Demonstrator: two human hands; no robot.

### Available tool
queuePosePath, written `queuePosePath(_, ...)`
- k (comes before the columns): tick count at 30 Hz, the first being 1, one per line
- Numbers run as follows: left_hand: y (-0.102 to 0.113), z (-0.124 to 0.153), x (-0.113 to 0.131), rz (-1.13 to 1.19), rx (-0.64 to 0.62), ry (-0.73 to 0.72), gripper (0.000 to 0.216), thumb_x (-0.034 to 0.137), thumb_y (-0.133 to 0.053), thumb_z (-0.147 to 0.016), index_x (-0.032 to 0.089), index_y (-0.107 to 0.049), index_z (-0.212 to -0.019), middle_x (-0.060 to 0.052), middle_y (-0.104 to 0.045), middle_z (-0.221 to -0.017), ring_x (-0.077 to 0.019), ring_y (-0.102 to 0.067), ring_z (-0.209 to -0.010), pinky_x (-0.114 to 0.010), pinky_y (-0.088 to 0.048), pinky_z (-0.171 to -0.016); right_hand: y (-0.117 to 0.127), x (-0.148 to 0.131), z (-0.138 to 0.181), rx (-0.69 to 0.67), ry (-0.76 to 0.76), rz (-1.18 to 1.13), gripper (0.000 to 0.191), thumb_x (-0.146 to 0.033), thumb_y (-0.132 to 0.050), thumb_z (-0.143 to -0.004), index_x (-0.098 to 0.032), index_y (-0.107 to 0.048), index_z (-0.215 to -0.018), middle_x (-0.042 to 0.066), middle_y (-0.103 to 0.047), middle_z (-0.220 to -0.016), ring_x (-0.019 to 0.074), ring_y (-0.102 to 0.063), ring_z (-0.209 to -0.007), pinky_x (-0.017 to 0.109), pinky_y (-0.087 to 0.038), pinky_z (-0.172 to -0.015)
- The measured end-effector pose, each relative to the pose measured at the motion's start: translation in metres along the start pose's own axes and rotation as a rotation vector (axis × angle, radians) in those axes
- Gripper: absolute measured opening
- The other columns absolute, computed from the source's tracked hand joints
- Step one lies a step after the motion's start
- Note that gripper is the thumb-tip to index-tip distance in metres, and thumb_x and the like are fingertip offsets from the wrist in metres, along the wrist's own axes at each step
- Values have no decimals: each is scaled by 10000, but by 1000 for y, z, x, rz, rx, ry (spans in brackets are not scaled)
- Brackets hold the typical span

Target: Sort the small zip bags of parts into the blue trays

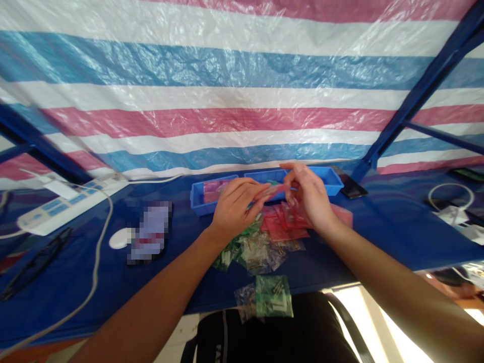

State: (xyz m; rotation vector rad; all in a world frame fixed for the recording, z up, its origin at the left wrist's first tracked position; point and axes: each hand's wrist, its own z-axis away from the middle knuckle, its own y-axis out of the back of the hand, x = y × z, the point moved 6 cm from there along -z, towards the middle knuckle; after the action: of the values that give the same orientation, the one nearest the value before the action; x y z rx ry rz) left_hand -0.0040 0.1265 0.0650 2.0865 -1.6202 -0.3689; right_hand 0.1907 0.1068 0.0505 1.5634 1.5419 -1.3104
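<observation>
My left hand [237, 204] is closed, pinching the left end of a small pink plastic bag [279, 189]. At the bag's other end my right hand [307, 194] has its thumb and fingers closed on the edge, with one finger stretched out above. What the bag holds is too small to tell. Below the hands lie several pink bags [285, 224], clear bags [259, 252] with small metal pieces in them, and green bags [227, 254]. Another green bag [274, 296], with metal pieces and a white slip inside, rests at the front edge beside a clear bag [246, 301].
Blue bins [202, 207] stand behind the hands, one holding pink bags. On the left are a power strip [71, 201], a white cable [99, 252], glasses [36, 264], a white round object [121, 238] and a phone [151, 232]. A dark phone [350, 184] lies at right.
</observation>
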Motion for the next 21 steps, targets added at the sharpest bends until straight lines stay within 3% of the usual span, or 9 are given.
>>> queuePosePath(2,1,0,-3,-16,29,96,384,289,-692,-1047,226,-656,-1424,-87,-779,-1182,-241,-714,-1146,-408,-596,-1033,-3,-6,3,-50,118,92,438,-630,-710,-980,-250,-756,-1194,27,-704,-959,170,-657,-775,300,-558,-691)
queuePosePath(5,0,2,-6,-6,32,211,437,367,-709,-1043,225,-632,-1449,-85,-761,-1191,-227,-725,-1070,-370,-606,-979,-15,-2,7,-128,164,178,489,-558,-851,-888,-256,-730,-1253,54,-761,-1117,236,-710,-1016,371,-585,-920)
queuePosePath(8,-4,4,-9,37,29,272,601,412,-701,-1046,222,-504,-1581,-107,-735,-1265,-217,-727,-1047,-350,-607,-952,-20,8,5,-114,119,119,401,-576,-845,-878,-247,-726,-1073,27,-765,-951,217,-704,-891,353,-579,-831)
queuePosePath(11,-6,4,-11,74,31,265,792,487,-689,-1041,227,-321,-1692,-169,-638,-1448,-277,-675,-1241,-417,-597,-1024,-16,15,1,-51,51,57,466,-555,-895,-822,-251,-716,-1126,-23,-721,-810,169,-640,-713,308,-534,-691)
queuePosePath(13,-6,1,-11,60,5,223,892,590,-743,-975,249,-334,-1691,-204,-491,-1608,-359,-554,-1437,-515,-553,-1116,-10,16,-2,-13,-8,0,584,-523,-927,-790,-268,-698,-1264,-52,-704,-769,147,-612,-652,288,-511,-645)
queuePosePath(16,-5,-4,-7,11,-80,100,884,648,-837,-866,287,-502,-1600,-185,-346,-1729,-431,-396,-1578,-627,-431,-1237,-3,19,-4,23,-109,-131,654,-486,-948,-767,-299,-697,-1341,-50,-747,-808,150,-670,-686,285,-551,-670)
queuePosePath(18,-5,-5,-2,4,-107,14,723,547,-836,-906,303,-575,-1535,-154,-462,-1674,-402,-420,-1571,-641,-390,-1271,-1,21,-4,42,-188,-229,593,-455,-971,-739,-291,-743,-1261,-28,-790,-873,161,-713,-729,291,-591,-690)
queuePosePath(21,-3,-6,0,22,-66,-19,400,306,-713,-1019,301,-659,-1416,-99,-680,-1462,-320,-525,-1492,-600,-434,-1253,-2,24,-5,13,-294,-303,451,-411,-1008,-693,-228,-792,-1044,6,-812,-905,151,-718,-709,266,-600,-643)
